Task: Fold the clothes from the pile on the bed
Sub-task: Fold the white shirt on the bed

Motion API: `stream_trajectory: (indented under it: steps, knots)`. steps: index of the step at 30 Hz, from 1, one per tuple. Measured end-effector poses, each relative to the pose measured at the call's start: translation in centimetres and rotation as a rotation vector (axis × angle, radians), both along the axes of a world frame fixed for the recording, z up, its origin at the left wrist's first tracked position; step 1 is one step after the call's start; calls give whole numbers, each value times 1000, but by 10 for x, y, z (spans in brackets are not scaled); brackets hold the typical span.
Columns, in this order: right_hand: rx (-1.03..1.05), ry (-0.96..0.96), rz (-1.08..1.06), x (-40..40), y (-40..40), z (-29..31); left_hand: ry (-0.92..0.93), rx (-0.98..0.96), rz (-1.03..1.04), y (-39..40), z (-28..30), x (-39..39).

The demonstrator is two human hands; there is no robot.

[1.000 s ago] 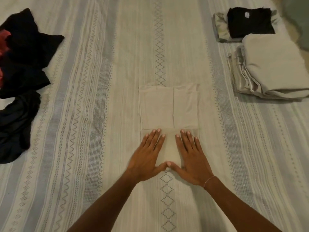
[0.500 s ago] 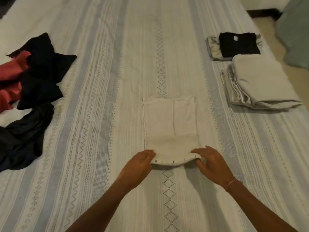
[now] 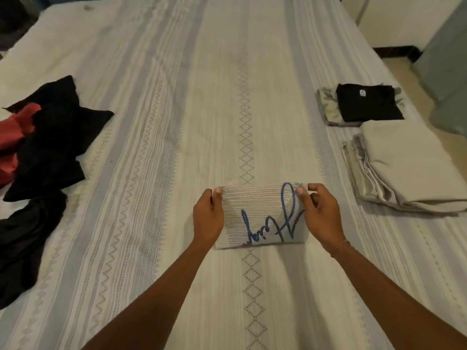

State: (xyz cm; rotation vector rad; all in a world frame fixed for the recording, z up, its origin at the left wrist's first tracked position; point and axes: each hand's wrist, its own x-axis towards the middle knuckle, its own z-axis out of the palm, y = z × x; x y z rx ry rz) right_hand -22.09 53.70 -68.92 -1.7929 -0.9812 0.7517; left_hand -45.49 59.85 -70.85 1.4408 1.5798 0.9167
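A beige shirt (image 3: pixel 260 213), folded into a small rectangle with blue script and fine dotted lines on its upper face, lies in the middle of the bed (image 3: pixel 202 97). My left hand (image 3: pixel 207 218) grips its left edge, thumb on top near the far corner. My right hand (image 3: pixel 321 213) pinches its right edge near the far right corner. A pile of unfolded black and red clothes (image 3: pixel 43 157) lies at the left.
Two folded stacks sit at the right edge of the bed: a black shirt on a patterned piece (image 3: pixel 366 102) and a thick beige stack (image 3: pixel 409 165). Floor and a grey-green cabinet (image 3: pixel 447 66) lie beyond the right edge.
Both hands went from pressing flat on the shirt's near end to gripping it and folding it over away from me. The printed side now faces up and the bundle is shorter.
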Motion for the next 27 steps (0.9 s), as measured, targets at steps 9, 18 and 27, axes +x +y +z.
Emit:
stream_trajectory:
  steps: [9, 18, 27]
  knots:
    - [-318, -458, -127, 10, 65, -72, 628, -28, 9, 61, -62, 31]
    - [-100, -920, 243, -24, 45, -87, 786, 486, -269, 33, -73, 51]
    - [-241, -931, 312, -25, 41, -119, 823, 238, -464, 18, -109, 32]
